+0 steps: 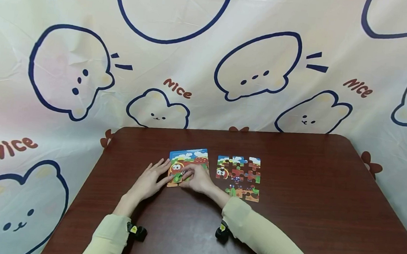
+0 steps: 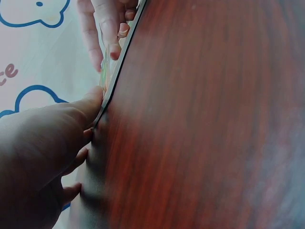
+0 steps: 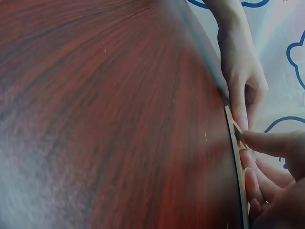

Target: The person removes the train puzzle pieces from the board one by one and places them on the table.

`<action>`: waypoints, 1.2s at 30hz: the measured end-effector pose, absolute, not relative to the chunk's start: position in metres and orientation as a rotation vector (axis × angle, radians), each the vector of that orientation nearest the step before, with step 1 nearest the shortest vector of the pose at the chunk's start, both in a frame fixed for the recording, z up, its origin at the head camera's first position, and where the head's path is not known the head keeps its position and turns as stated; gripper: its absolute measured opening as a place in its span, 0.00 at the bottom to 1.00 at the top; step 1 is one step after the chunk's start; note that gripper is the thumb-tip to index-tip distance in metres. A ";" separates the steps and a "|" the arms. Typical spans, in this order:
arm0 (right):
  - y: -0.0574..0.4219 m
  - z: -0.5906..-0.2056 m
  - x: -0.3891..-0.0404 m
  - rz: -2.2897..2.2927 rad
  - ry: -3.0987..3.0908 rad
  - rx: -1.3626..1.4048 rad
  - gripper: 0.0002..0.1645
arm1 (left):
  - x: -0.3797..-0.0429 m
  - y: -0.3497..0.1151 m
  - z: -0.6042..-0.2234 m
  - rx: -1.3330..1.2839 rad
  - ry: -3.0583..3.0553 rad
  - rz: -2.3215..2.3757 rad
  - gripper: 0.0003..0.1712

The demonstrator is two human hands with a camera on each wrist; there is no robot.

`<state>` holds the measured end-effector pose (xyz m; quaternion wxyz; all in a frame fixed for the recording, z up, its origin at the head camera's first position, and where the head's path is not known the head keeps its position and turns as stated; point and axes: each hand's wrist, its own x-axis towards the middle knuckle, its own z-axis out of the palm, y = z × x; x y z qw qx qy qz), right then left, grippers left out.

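A colourful jigsaw puzzle board (image 1: 188, 154) lies flat on the table, with blue sky along its far edge. My left hand (image 1: 150, 181) rests along its left side, fingers spread and fairly straight, thumb at the near left part. Over the board's near half is my right hand (image 1: 199, 179), its thumb and forefinger pinching a puzzle piece (image 3: 239, 135). In the left wrist view the piece (image 2: 105, 71) stands tilted up, its lower edge by the left thumb. The right hand covers the middle and near right of the board.
Several loose puzzle pieces (image 1: 253, 176) lie in spaced rows just right of the board, partly behind the right wrist. Everything is on a dark reddish-brown wooden table (image 1: 308, 217). A printed cloth (image 1: 202, 58) with cartoon outlines hangs behind its far edge.
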<state>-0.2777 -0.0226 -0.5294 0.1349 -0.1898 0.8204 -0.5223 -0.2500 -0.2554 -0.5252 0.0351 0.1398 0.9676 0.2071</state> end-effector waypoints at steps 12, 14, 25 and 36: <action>-0.024 -0.535 -0.273 -1.510 2.512 -0.569 0.20 | -0.250 -0.256 -0.527 0.428 2.983 0.650 0.40; -0.022 -0.536 -0.274 -1.540 2.500 -0.577 0.20 | -0.250 -0.256 -0.527 0.428 2.984 0.648 0.40; 0.002 -0.524 -0.282 -1.711 2.320 -0.605 0.19 | -0.249 -0.256 -0.527 0.419 2.980 0.651 0.40; 0.034 -0.509 -0.278 -1.768 2.188 -0.570 0.21 | -0.250 -0.255 -0.527 0.412 2.985 0.641 0.41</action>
